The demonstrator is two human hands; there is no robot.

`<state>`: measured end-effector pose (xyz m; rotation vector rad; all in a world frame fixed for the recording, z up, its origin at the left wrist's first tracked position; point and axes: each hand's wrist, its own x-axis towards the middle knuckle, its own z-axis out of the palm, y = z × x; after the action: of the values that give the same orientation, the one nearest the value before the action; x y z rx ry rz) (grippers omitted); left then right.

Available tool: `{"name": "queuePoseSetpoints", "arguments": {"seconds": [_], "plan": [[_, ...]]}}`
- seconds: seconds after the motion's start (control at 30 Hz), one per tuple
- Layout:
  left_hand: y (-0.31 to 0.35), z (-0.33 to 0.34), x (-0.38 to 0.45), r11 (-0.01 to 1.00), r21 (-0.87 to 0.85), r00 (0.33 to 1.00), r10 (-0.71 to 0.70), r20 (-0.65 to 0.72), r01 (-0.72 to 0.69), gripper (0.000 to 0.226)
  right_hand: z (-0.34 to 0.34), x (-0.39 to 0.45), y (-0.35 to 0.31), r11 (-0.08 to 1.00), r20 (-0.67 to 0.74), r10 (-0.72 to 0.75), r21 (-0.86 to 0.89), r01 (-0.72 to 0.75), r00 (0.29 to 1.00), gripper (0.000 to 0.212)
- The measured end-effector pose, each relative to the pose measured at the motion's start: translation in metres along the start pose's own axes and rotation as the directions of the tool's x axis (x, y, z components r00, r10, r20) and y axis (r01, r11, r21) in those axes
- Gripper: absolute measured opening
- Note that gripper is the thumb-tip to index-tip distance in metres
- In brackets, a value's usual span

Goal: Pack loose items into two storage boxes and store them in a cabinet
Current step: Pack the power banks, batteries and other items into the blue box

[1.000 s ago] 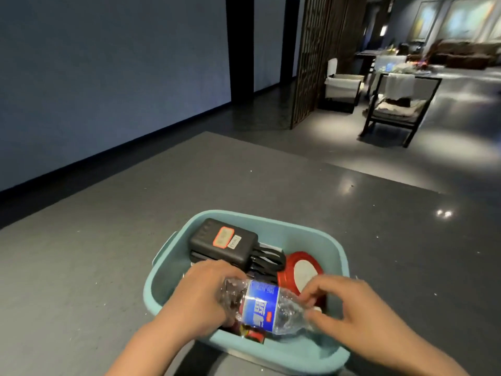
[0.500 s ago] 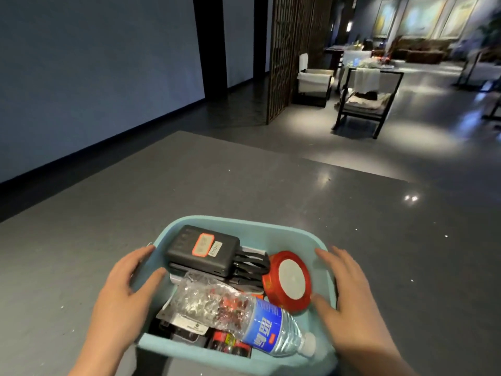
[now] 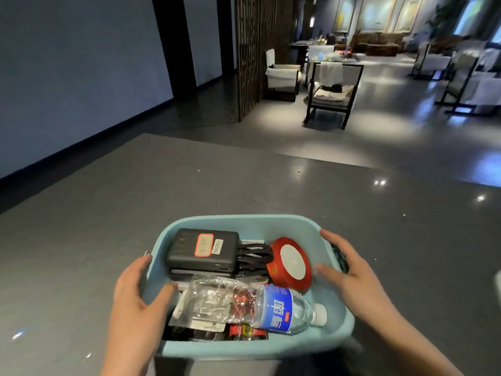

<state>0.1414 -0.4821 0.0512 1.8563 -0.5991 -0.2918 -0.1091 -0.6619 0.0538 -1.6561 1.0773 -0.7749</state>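
Observation:
A teal storage box (image 3: 244, 221) sits on the grey table near its front edge. Inside lie a black power bank (image 3: 187, 253) with an orange sticker, a red round tin (image 3: 291, 263) with a white lid, and a crushed water bottle (image 3: 276, 308) with a blue label lying across smaller packets. My left hand (image 3: 135, 302) holds the box's left wall, thumb inside and fingers outside. On the right wall, my right hand (image 3: 355, 278) grips the same way, with its fingers over the rim by the handle.
The grey table (image 3: 189, 185) stretches ahead and to both sides of the box. Beyond it are a dark lattice screen (image 3: 257, 50), armchairs (image 3: 330, 90) and a glossy floor. A blue-grey wall runs along the left.
Both hands let go of the water bottle, which now lies in the box. They moved out to the box's two side walls and took hold. The view shifted slightly.

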Motion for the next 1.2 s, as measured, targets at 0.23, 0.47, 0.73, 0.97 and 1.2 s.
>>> {"name": "queuePoseSetpoints", "arguments": {"seconds": [0.23,0.47,0.73,0.97,1.2], "plan": [[0.025,0.078,0.009,0.994,0.009,0.981,0.109,0.158,-0.112,0.055,-0.065,-0.01,0.02,0.997,-0.191,0.058,-0.038,-0.066,0.98,0.054],[0.048,0.145,0.021,0.981,0.032,0.959,0.178,0.219,-0.189,0.052,-0.111,0.004,0.04,0.988,-0.329,0.098,-0.079,-0.131,0.939,0.055],[0.067,0.188,0.029,0.985,0.041,0.964,0.154,0.216,-0.166,0.05,-0.135,0.028,0.037,0.952,-0.399,0.12,-0.212,-0.219,0.909,0.053],[0.084,0.187,-0.015,0.823,0.205,0.824,0.443,0.353,-0.53,0.032,-0.122,-0.013,0.019,0.915,-0.349,0.036,-0.365,-0.171,0.936,0.058],[0.104,0.233,-0.134,0.767,-0.313,0.553,0.628,0.548,-0.56,0.018,-0.172,-0.095,0.076,0.952,-0.526,0.085,-0.206,-0.224,0.846,0.025]]}}
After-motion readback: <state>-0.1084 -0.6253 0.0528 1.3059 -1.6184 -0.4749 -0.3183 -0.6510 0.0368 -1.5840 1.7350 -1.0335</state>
